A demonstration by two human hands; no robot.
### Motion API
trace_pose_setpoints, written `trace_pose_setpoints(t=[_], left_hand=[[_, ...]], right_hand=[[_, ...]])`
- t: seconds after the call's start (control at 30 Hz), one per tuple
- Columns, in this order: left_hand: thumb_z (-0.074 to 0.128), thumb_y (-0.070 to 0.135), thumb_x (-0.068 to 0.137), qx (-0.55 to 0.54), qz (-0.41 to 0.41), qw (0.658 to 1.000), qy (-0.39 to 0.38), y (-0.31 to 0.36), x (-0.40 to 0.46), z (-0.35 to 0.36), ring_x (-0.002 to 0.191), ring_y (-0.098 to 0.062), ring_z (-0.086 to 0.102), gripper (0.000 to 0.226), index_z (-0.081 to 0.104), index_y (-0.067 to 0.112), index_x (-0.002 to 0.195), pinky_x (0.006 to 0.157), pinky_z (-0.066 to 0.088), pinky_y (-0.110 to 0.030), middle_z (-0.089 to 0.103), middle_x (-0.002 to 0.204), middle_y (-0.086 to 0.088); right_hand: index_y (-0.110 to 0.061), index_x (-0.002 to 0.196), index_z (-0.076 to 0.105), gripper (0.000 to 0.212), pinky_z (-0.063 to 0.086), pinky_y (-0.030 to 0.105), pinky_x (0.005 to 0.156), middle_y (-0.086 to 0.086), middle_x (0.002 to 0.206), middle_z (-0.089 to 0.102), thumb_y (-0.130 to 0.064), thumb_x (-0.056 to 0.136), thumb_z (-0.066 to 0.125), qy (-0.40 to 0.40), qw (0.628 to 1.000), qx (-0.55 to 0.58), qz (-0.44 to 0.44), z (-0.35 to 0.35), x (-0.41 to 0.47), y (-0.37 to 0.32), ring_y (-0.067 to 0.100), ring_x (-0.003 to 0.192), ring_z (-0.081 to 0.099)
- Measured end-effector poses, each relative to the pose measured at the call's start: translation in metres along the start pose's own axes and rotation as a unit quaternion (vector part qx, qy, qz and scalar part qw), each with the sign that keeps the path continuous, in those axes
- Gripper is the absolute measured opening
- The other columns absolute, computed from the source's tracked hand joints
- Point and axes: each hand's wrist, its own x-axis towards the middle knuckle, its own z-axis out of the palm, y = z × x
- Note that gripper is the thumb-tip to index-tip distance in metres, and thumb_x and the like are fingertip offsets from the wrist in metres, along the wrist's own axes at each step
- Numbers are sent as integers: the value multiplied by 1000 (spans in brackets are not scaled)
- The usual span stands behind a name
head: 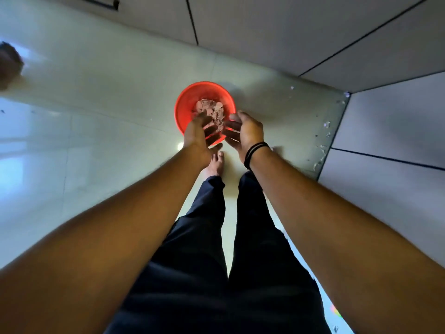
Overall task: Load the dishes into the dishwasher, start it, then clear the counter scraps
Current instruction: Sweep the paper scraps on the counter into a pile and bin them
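A red plastic bin stands on the pale tiled floor in front of my feet. Pinkish-brown scraps lie heaped inside it. Both my arms reach down over its near rim. My left hand is held over the bin with its fingers spread and relaxed, palm turned inward. My right hand, with a black band on the wrist, faces it with loosely curved fingers. Neither hand holds anything that I can see.
Grey cabinet fronts line the right side and the far edge, meeting in a corner. Small bits of debris lie on the floor along the cabinet base at right. My bare foot stands just behind the bin.
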Motion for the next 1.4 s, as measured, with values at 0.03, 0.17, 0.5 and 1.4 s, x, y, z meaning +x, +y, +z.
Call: trace_pose_setpoints(t=[0.03,0.17,0.5,1.4], left_hand=[[53,40,100,12,3,1000,-14,1,-22,6,96,-26,65,28,67,16,107,94,53,-43,67,101,-6],[54,38,100,49,24,996,-69,6,-106,31,95,-26,65,27,67,16,99,95,54,-43,68,96,-6],[51,34,102,90,31,973,-211,-18,-259,119,92,-28,69,31,65,7,107,96,52,-42,71,101,-14],[83,32,78,712,478,262,-443,-209,-372,413,81,-5,61,27,70,32,101,72,52,-26,64,86,12]], right_hand=[[-12,92,67,21,48,29,66,7,85,69,-26,97,52,-2,1000,0,-12,-4,-20,-9,20,64,60],[-10,80,66,21,45,23,51,4,65,63,-16,97,54,9,996,27,-81,-30,-99,-48,16,51,51],[5,106,68,25,50,21,52,14,83,66,-15,100,54,75,962,161,-206,-157,-251,-111,16,59,58],[-9,156,25,66,7,33,123,10,165,15,-32,100,53,591,759,142,-232,-487,-305,-88,22,153,8]])
